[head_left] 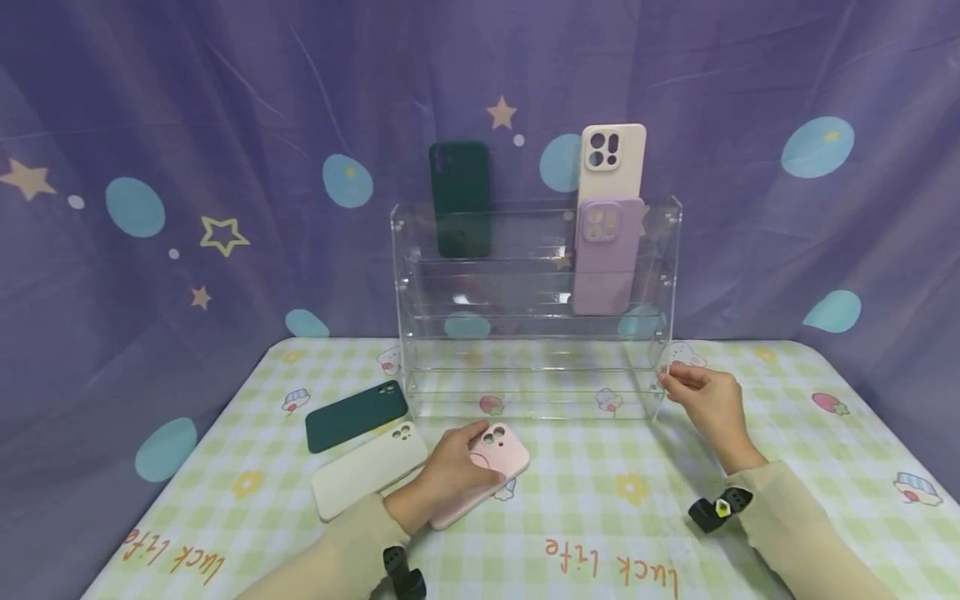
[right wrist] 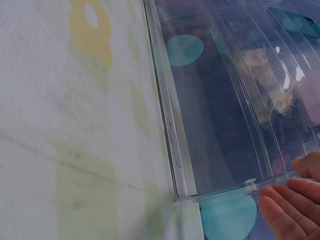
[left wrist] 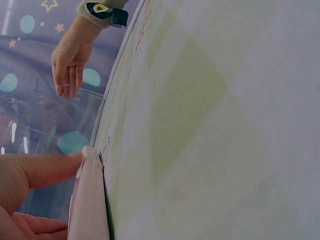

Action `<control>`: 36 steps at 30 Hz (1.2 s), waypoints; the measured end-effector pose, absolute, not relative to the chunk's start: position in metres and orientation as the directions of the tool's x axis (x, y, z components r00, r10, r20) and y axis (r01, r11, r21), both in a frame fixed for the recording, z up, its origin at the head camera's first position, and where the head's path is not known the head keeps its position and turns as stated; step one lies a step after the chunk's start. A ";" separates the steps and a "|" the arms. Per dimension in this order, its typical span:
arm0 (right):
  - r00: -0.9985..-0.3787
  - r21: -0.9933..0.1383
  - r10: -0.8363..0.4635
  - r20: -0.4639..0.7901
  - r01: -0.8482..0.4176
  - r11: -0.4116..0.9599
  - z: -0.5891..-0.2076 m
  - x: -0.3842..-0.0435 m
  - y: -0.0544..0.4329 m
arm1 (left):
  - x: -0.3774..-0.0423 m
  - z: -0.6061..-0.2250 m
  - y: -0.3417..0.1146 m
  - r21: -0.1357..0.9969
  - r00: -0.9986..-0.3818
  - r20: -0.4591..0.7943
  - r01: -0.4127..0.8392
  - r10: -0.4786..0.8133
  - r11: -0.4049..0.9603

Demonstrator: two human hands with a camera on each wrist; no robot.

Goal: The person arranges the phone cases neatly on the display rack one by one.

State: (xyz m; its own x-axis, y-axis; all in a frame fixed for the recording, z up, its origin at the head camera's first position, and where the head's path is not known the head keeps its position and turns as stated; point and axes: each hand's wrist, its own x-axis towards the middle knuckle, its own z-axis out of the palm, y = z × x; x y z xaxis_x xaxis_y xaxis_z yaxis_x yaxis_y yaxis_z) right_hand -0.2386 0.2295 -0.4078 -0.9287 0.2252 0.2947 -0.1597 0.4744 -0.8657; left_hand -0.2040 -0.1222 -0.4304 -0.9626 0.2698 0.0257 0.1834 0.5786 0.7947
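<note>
My left hand (head_left: 444, 467) holds a pink phone case (head_left: 510, 452) low over the table, fingers and thumb at its opposite edges. In the left wrist view the case (left wrist: 90, 200) shows edge-on beside the thumb. My right hand (head_left: 708, 408) pinches the front right side edge of a clear acrylic tiered display rack (head_left: 536, 408). The right wrist view has the thumb and fingers of that hand (right wrist: 295, 200) on either side of the panel edge. A dark green case (head_left: 356, 417) and a cream case (head_left: 367, 471) lie left of the left hand.
On the rack's upper tiers stand a dark green case (head_left: 461, 200) at left, a white case (head_left: 626, 179) at right and a lilac case (head_left: 606, 283) in front of it. A checked cloth covers the table (head_left: 585, 533). A purple patterned curtain (head_left: 225, 100) hangs behind.
</note>
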 end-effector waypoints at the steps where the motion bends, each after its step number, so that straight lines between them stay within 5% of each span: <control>1: -0.929 -0.866 0.224 0.295 -0.161 0.473 -0.408 -0.239 0.230 | -0.205 -0.431 -0.122 0.793 -0.961 0.028 0.189 0.275 0.579; 14: -0.934 -0.864 0.215 0.285 -0.153 0.480 -0.405 -0.237 0.230 | -0.207 -0.429 -0.121 0.755 -0.950 0.074 0.253 0.305 0.605; 36: -0.923 -0.804 0.222 0.313 -0.133 0.580 -0.405 -0.235 0.231 | -0.230 -0.396 -0.151 0.914 -0.953 -0.055 0.073 0.298 0.399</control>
